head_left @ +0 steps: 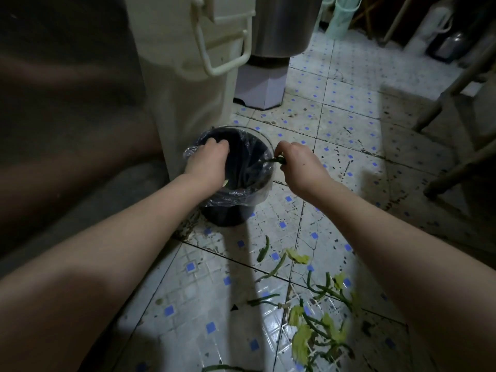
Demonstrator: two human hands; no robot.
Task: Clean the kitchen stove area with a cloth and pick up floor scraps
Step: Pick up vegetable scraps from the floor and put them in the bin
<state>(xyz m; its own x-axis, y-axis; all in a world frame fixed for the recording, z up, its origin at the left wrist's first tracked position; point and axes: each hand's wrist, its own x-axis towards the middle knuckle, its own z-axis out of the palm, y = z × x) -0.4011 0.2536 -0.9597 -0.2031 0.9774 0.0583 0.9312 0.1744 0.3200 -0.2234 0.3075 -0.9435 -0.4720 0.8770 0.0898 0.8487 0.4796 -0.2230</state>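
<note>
The bin stands on the floor near the middle of the view. It is just beside a tall container, which rises to its left and behind it. Farther back, to the right of that container, a pot sits on a stand.

The left hand reaches over the bin's left rim, fingers down inside. The right hand is at the right rim, pinching a scrap over the edge.

More scraps lie on the floor in front of the bin, to the right. Furniture legs stand at the far right, well apart from the bin.
</note>
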